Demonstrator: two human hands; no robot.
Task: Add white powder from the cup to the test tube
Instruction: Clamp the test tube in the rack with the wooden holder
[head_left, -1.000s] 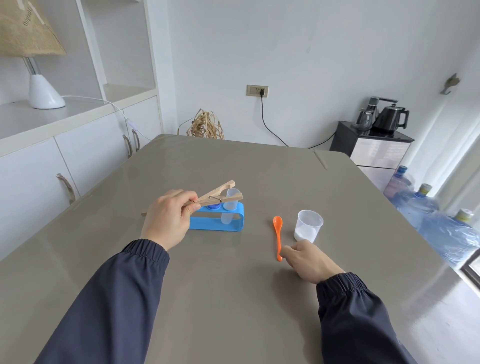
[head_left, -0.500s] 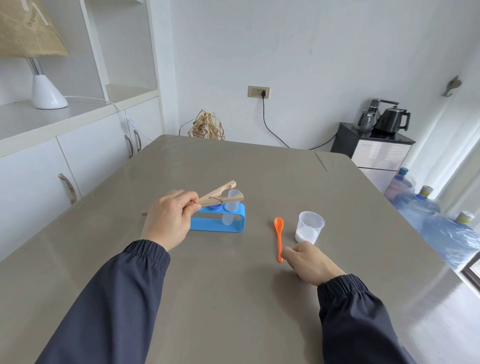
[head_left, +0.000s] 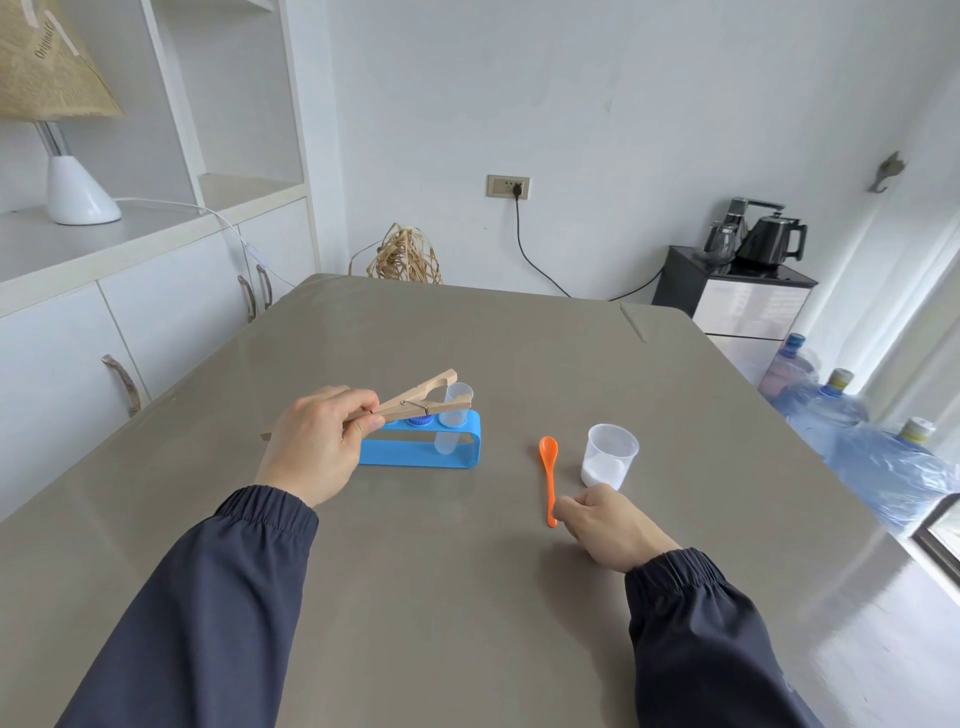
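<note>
My left hand (head_left: 317, 447) grips a wooden clamp (head_left: 415, 401) whose jaws reach the rim of a clear test tube (head_left: 451, 418). The tube stands in the right hole of a blue rack (head_left: 423, 451) on the grey table (head_left: 467, 597). A clear plastic cup (head_left: 610, 456) with white powder at its bottom stands to the right. An orange spoon (head_left: 549, 475) lies flat left of the cup, bowl pointing away from me. My right hand (head_left: 610, 527) rests on the table with curled fingertips touching the spoon's handle end.
White cabinets (head_left: 130, 322) run along the table's left side. Large blue water bottles (head_left: 857, 441) stand on the floor to the right, beside a black stand with kettles (head_left: 748, 275). A woven straw object (head_left: 408, 257) sits beyond the far table edge.
Both hands stay nearly in place. My right fingertips have closed in slightly on the spoon's handle end.
</note>
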